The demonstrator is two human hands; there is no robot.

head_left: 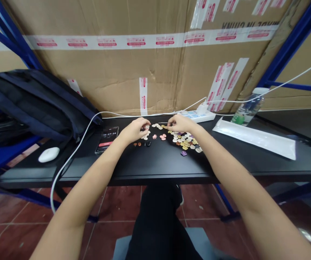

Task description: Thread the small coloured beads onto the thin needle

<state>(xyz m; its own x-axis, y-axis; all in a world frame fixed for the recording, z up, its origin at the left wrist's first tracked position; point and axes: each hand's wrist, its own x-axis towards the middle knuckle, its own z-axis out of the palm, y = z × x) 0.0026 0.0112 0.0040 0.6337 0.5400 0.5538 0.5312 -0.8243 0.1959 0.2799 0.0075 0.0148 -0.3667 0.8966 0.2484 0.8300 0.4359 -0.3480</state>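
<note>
Several small coloured pieces (pixel 184 140), pink, cream, yellow and purple, lie scattered on the black table (pixel 155 162). My left hand (pixel 134 130) rests at the left side of the pile with its fingers curled round a small pale piece. My right hand (pixel 179 124) is at the far side of the pile, its fingertips pinched together on something too small to name. A few dark and orange pieces (pixel 141 144) lie just in front of my left hand.
A phone (pixel 107 139) with a lit screen lies left of my hands. A white mouse (pixel 48 154) and a dark bag (pixel 36 101) are further left. A power strip (pixel 198 115), a water bottle (pixel 249 107) and a long white packet (pixel 255 138) sit to the right. Cardboard boxes (pixel 144 54) stand behind.
</note>
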